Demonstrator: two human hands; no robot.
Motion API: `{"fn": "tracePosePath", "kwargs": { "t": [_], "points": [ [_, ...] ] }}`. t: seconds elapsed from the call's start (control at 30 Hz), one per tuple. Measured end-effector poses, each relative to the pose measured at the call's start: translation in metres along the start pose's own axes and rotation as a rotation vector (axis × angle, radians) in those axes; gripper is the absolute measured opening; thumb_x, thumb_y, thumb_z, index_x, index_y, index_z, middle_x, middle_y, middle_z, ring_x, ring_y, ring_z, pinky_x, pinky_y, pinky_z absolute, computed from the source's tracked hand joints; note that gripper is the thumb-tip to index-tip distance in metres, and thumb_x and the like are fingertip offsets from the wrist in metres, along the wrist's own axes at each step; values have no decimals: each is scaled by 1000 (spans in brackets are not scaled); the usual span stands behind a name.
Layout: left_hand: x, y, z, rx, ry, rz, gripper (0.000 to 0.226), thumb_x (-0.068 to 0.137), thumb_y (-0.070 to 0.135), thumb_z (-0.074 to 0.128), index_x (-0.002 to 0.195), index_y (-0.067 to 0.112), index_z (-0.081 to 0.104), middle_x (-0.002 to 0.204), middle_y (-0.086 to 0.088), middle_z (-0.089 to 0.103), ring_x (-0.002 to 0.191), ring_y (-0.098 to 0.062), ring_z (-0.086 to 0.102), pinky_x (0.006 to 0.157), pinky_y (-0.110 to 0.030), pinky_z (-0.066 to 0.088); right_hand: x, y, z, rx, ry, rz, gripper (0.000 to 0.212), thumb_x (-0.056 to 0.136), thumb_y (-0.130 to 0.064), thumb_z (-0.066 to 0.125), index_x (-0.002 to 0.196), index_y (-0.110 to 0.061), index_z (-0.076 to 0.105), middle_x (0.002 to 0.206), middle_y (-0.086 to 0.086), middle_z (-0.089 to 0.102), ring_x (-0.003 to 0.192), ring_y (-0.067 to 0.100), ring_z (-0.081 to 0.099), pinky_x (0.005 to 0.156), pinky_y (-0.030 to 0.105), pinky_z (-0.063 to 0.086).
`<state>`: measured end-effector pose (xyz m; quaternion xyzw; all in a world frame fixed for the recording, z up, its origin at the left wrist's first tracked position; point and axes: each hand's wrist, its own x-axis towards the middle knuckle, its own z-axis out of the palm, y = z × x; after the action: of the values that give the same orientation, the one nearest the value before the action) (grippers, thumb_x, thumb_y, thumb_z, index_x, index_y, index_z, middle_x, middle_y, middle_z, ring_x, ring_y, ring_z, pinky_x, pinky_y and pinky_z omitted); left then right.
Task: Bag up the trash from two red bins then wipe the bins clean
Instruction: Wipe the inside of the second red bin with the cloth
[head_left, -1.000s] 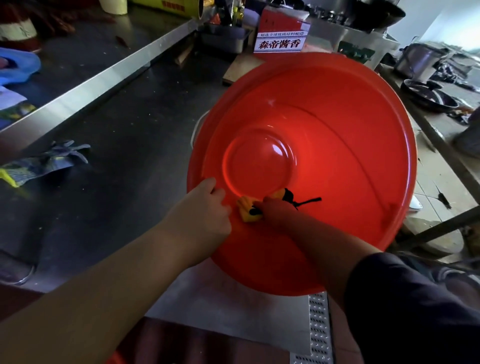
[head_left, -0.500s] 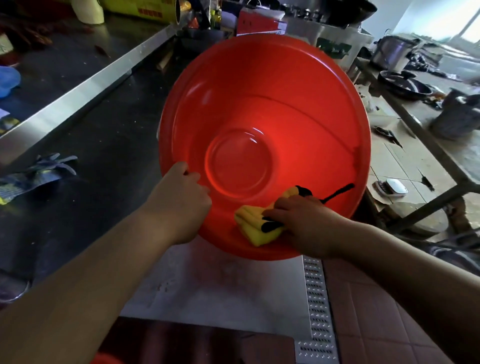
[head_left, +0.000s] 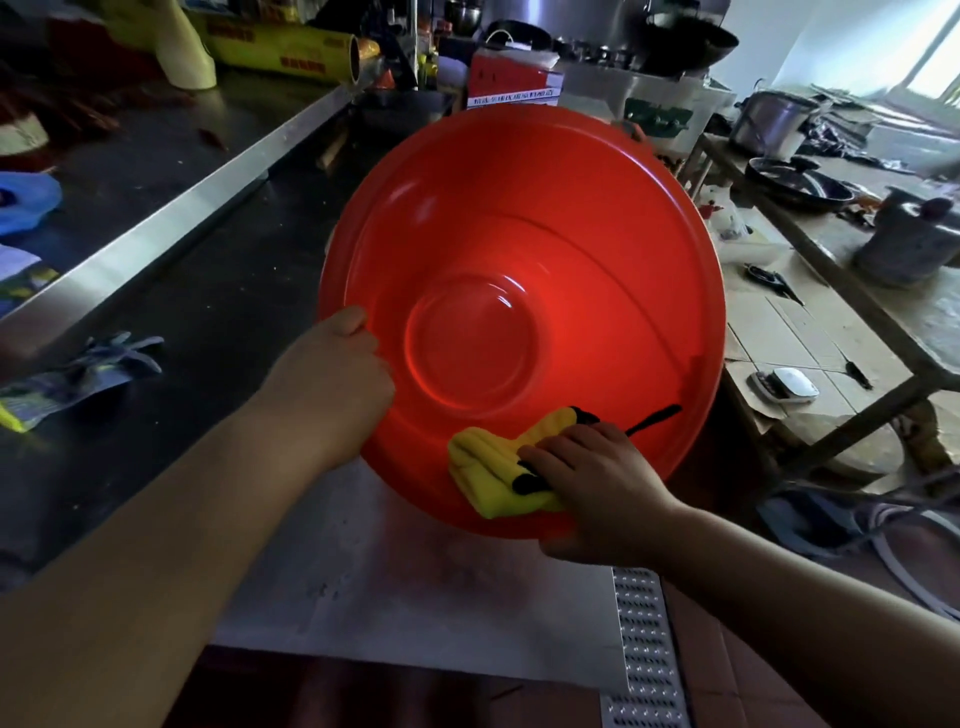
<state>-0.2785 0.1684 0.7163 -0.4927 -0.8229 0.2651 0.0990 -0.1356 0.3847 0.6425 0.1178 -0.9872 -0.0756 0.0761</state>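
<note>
Right hand (head_left: 597, 483) presses yellow cloth (head_left: 488, 467) flat on red bin (head_left: 545, 208) near wall — left hand (head_left: 332, 384) grips rim; base lies just beyond.

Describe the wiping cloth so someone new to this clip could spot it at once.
Find the big red bin tilted toward the camera mid-frame. Low on its red surface, under the right hand, lies a folded yellow cloth. It is the only yellow thing on the red, edged with black trim.
</note>
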Motion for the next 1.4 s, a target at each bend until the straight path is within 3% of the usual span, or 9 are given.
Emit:
{"fn": "tracePosePath", "kwargs": {
  "t": [0.13,0.3,0.43,0.53,0.8,0.9,1.0,1.2,1.4],
  "points": [
    [-14,-11,-14,105,-69,-133,32,90,20,40,115,24,60,119,3,57,126,-24,38,115,-44,-7,18,-21,3,121,127,22,71,55,-65,48,109,-20,53,87,-2,67,74,27,63,65,34,51],
    [-20,22,-11,-89,-144,-181,33,83,21,45,112,20,60,110,1,58,116,-23,45,109,-56,-14,40,-30,-2,170,211,84,71,52,-65,55,106,-20,56,82,-3,65,74,26,63,63,35,50],
    [-16,24,-5,-101,84,-162,27,69,23,47,84,17,68,82,-1,64,89,-27,58,112,-55,17,39,-26,-5,194,192,97,73,53,-78,55,98,-20,58,79,-6,63,71,23,62,63,31,45],
    [-15,29,0,-133,23,-118,32,82,31,47,109,25,61,112,4,58,114,-24,46,112,-46,9,37,-19,-11,320,187,79,67,67,-77,46,87,-15,60,70,-2,62,62,25,61,56,26,38],
    [-14,25,1,-115,78,-91,25,82,31,49,102,26,63,107,5,60,107,-22,50,104,-43,18,21,9,-39,61,70,-117,58,75,-67,37,102,-24,66,76,-3,63,64,26,64,52,36,52],
    [-10,25,0,-114,101,-71,24,81,30,48,98,26,63,100,6,61,102,-21,53,98,-41,25,34,2,-56,-37,-187,-33,74,71,-72,15,122,-36,55,101,-3,59,95,25,59,76,38,46],
    [-10,19,1,-131,32,-61,26,82,32,46,104,27,60,105,6,58,105,-20,49,100,-41,22,58,6,-37,-53,-503,65,59,88,-68,28,140,-40,34,127,3,45,121,26,41,98,42,33],
    [-12,18,2,-156,38,-12,26,81,28,46,102,25,60,104,5,56,104,-22,47,100,-42,21,114,24,42,-20,-780,157,47,102,-34,31,149,-34,24,147,16,27,136,41,24,110,56,19],
    [-9,14,8,-152,156,10,5,57,23,61,61,24,64,66,2,58,68,-23,54,84,-41,36,147,32,84,-64,-871,190,48,103,-24,32,150,-29,23,153,17,21,139,43,22,109,63,14]
  ]
}}
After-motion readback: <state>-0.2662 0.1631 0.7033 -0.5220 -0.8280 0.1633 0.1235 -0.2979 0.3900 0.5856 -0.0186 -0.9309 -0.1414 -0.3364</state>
